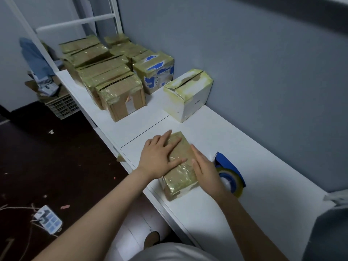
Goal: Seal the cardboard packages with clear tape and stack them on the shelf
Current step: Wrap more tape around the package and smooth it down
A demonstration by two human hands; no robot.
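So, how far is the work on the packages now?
Done: many taped packages stand grouped at the shelf's far end. In hand: the left hand and right hand press flat on a tape-wrapped package, tape dispenser beside it. Left: stacking this one; the white box's top seam looks possibly open.

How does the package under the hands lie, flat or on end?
Flat: the package lies broad face up on the table, left hand spread on it, right hand along its side.

Nothing here can be read. The white box [188,97] bears a small dark mark on its side and the blue-taped box [153,72] a label with handwriting, both too small to make out.
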